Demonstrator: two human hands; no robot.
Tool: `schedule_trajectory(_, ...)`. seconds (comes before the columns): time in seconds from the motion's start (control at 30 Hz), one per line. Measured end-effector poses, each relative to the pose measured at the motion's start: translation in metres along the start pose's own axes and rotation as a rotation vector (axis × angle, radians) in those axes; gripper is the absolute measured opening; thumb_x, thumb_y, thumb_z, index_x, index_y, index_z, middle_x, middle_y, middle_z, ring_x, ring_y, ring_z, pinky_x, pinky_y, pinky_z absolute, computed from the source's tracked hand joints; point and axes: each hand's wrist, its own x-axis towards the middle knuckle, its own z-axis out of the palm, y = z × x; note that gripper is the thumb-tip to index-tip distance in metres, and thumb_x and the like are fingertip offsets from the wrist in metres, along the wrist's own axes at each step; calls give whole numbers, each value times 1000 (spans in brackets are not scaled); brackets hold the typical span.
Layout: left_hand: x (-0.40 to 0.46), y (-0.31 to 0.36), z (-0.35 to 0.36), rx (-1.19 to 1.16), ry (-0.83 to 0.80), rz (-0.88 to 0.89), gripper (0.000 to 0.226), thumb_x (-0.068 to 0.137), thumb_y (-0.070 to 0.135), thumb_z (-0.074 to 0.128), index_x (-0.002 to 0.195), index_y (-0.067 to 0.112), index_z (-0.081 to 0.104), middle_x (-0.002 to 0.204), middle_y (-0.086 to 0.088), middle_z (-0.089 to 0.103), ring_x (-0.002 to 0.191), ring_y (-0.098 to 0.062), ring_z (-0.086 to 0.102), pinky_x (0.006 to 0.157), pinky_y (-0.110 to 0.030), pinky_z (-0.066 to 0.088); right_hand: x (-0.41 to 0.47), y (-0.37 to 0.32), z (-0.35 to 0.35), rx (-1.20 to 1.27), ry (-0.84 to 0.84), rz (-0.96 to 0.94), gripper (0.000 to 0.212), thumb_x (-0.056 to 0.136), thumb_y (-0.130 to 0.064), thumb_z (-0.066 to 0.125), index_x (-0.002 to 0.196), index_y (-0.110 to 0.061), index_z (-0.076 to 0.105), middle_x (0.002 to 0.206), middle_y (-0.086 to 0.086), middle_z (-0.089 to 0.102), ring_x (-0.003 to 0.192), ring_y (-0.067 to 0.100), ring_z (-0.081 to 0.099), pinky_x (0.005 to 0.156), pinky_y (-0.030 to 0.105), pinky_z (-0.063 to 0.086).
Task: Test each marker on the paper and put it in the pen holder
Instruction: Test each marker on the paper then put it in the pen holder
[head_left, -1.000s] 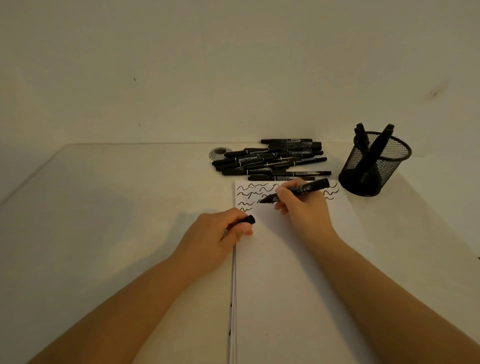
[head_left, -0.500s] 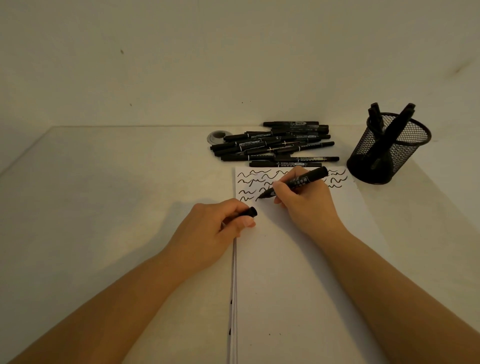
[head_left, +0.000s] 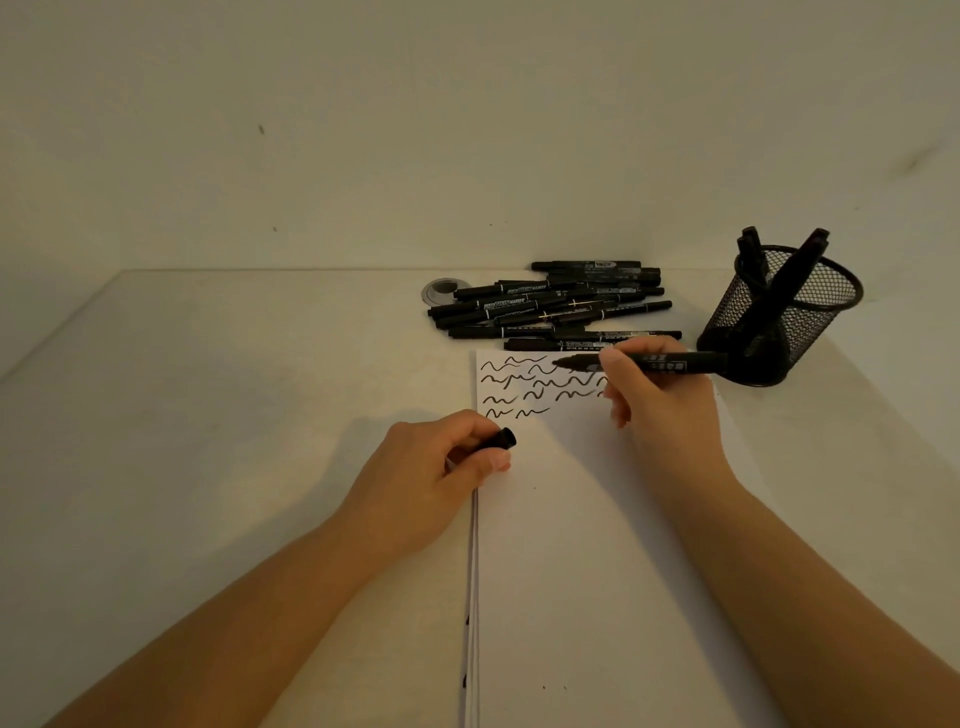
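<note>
I see the right hand (head_left: 660, 400) pinching an uncapped black marker (head_left: 644, 362) above the top of the paper (head_left: 597, 545). Its long axis runs nearly level, left to right, tip pointing left over the squiggles, tail toward the mesh pen holder (head_left: 779, 317). The left hand (head_left: 426, 473) curls around the cap (head_left: 501, 439) at the paper's left edge.

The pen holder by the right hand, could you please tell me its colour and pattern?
The pen holder is black wire mesh, seen in the head view.
</note>
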Motion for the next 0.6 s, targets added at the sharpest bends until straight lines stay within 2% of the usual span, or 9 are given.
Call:
schedule_trajectory(0.1,0,1,0,-9,17,-14,16,84,33,60,82,49,58,79,21,69,63,-1,58,59,-7,40,-1,-2,0,184,-153,74,19,84,-16,62,68,-26,66,51,-4,55,45,10,47,42,23,40)
schedule_trajectory(0.2,1,2,-1,-2,17,-9,17,85,31,61,82,47,58,80,27,67,64,3,57,59,-5,39,-3,-2,1,351,-254,157,16,78,-28,61,66,-21,68,49,1,55,44,13,46,39,24,37)
schedule_trajectory(0.3,1,3,-1,2,19,-1,18,85,30,60,81,47,57,78,30,66,67,7,58,59,-4,38,-5,-1,2,361,-291,166,26,79,-31,53,66,-17,70,47,5,54,40,15,45,38,23,36)
schedule_trajectory(0.6,1,3,0,8,27,2,16,84,31,60,79,47,57,75,31,66,64,8,57,58,-4,38,-7,-1,4,302,-345,149,26,79,-24,49,61,-20,67,45,4,54,37,14,44,37,19,34)
